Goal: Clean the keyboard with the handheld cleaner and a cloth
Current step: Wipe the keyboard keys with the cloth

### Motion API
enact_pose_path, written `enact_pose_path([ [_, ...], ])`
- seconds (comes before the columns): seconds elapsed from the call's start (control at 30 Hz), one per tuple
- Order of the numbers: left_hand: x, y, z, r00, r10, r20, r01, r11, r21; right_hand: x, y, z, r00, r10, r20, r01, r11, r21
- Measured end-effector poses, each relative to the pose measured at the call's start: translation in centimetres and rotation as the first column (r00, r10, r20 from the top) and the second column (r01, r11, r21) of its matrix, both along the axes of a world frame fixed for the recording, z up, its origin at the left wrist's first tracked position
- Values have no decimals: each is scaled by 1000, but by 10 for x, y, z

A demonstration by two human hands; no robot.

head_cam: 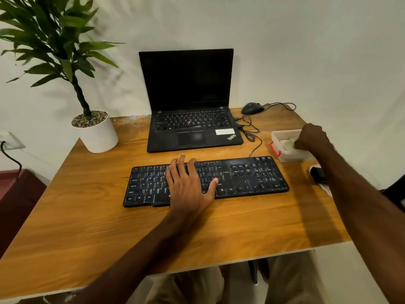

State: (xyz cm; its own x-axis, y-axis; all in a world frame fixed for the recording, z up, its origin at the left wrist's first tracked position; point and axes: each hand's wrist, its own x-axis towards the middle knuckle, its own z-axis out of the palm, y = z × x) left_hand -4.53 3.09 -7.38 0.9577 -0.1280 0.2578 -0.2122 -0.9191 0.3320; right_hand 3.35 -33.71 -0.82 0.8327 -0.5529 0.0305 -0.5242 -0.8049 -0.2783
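The keyboard (252, 178) lies at the middle of the table (87, 216), its long side across the person's front. The left hand (188, 185) rests flat on its middle keys, fingers spread and thumb out toward 3 o'clock, apparently steadying it.

At 2 o'clock from the keyboard, near the table's right edge, stands a clear box (282, 133). The right hand (312, 137) reaches into it with fingers curled down on a pale cloth (288, 144), apparently gripping it. The cloth is not yet out of the box.

At 3 o'clock, just beside the keyboard's right end, a black gadget (317, 174) lies half hidden by the right forearm. It may be the cleaner, but that cannot be told. No hand touches it.

The task looks barely begun: no tool is on the keys, and both the cleaner pass and the wiping seem left to do.

A laptop (188, 84) sits open at 12 o'clock, a mouse (252, 108) at 1 o'clock, a plant (54, 40) at 10 o'clock.
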Motion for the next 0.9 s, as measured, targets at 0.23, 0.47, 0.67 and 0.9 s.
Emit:
enact_pose_path([
  [0.23, 0, -9, 13, 975, -199, 97, 215, 956, -200, -31, 44, 40, 907, 54, 418, -11, 994, -105],
  [0.47, 28, -6, 67, 917, -384, 107, 357, 672, -648, -75, 140, 88, 680, 247, 691, -487, 856, 173],
  [0.67, 71, 18, 113, 832, -546, -101, 294, 587, -754, -66, 182, 80, 703, 485, 520, -711, 459, 532],
  [0.9, 105, 34, 114, 858, -500, -121, 165, 490, -856, -26, 191, 61, 848, 164, 504, -525, 140, 839],
])
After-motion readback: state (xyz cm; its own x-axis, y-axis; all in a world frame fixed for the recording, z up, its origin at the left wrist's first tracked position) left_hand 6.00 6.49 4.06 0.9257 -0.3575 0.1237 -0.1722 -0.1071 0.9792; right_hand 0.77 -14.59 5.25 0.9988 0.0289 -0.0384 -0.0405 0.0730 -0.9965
